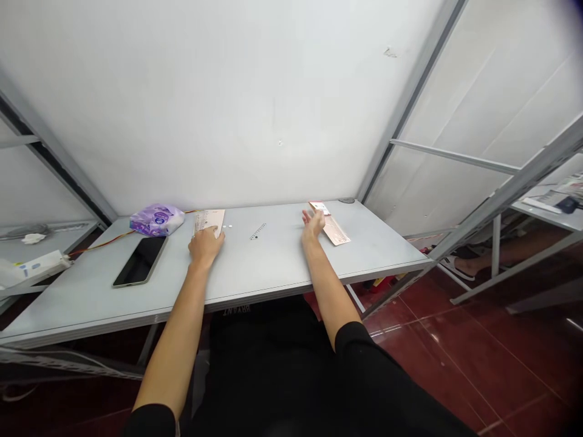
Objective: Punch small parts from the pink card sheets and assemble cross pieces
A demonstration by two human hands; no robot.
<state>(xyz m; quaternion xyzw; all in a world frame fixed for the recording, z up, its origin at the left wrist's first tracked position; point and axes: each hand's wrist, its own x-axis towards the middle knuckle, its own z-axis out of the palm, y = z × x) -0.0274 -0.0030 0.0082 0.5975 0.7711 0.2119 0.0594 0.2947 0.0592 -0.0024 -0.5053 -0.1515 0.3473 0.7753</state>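
Note:
My left hand [204, 245] rests on the grey table [273, 267] with its fingers curled onto the near edge of a pale pink card [210, 220]. My right hand [313, 224] reaches toward the back right of the table, fingers stretched out and touching the left edge of a long pink strip [334, 229] with a red-and-white end. Between the hands lies a small thin ruler-like strip [257, 231].
A purple packet [157, 219] lies at the back left, with a dark phone [141, 260] in front of it and a red-yellow cable [102, 243] running left. White partition walls close in the back and right. Another person's foot [469, 264] shows under the neighbouring table.

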